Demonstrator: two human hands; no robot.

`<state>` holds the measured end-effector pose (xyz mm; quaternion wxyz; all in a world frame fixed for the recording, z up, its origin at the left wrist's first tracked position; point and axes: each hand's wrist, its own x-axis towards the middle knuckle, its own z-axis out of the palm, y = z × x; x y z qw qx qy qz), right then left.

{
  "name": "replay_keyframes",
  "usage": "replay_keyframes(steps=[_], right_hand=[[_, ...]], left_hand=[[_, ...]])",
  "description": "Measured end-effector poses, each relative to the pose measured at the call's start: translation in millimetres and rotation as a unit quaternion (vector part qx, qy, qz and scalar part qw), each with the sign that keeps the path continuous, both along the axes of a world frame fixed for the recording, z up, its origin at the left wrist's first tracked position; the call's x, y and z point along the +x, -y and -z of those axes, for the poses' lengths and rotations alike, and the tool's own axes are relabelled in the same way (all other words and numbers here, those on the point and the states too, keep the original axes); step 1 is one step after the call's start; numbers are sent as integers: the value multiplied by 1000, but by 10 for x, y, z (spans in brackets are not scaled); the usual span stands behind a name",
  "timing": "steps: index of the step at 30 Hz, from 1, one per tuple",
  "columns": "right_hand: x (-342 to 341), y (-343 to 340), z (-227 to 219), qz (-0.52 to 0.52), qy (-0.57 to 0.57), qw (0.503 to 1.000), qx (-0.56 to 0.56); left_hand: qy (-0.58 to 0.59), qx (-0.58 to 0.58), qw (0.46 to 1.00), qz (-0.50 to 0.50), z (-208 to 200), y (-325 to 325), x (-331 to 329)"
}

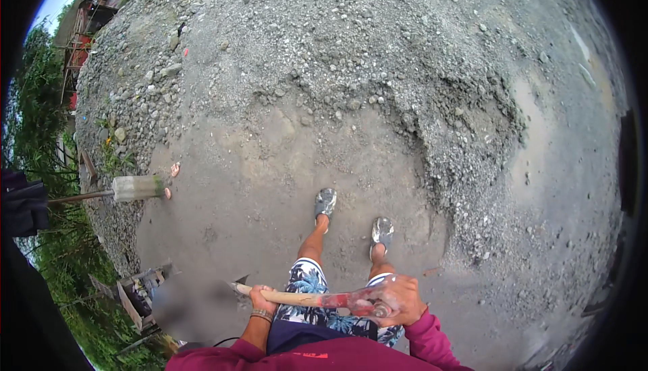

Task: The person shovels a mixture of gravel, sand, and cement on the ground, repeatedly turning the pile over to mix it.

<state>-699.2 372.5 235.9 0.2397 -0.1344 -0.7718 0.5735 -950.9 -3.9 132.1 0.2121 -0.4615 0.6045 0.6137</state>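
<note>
Across my lap runs a shovel with a pale wooden shaft (291, 297) and a worn red handle end. My right hand (403, 299) is closed around that red end, its fingers wrapped over the grip. Further left, my left hand (262, 301) grips the shaft near its other end. Past it, a grey smear hides the shovel's blade, so I cannot make out what is on it. My feet, in grey and white mottled shoes (325, 201), stand apart on flat, damp grey ground (236, 216).
A bank of grey gravel (466, 135) curves ahead and to the right, with a cut edge. Stones (172, 69) lie far left. A mossy concrete block (137, 188) with a pole stands left. A wooden box (135, 300) sits lower left. Puddled water (533, 148) lies right.
</note>
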Motion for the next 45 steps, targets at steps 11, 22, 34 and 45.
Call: replay_keyframes(steps=[11,22,34,45], right_hand=[[1622,990,77,297,272,704,-585],[929,1489,250,564,-15,485,-669],[559,1556,205,580,22,482,-656],[-845,98,789,472,-156,526,-690]], left_hand=[[105,91,985,103,900,-1195,766],[201,84,895,389,1930,-2795,1495],[273,146,900,307,1245,-2603,1508],[161,75,912,371,1803,-4145,-194]])
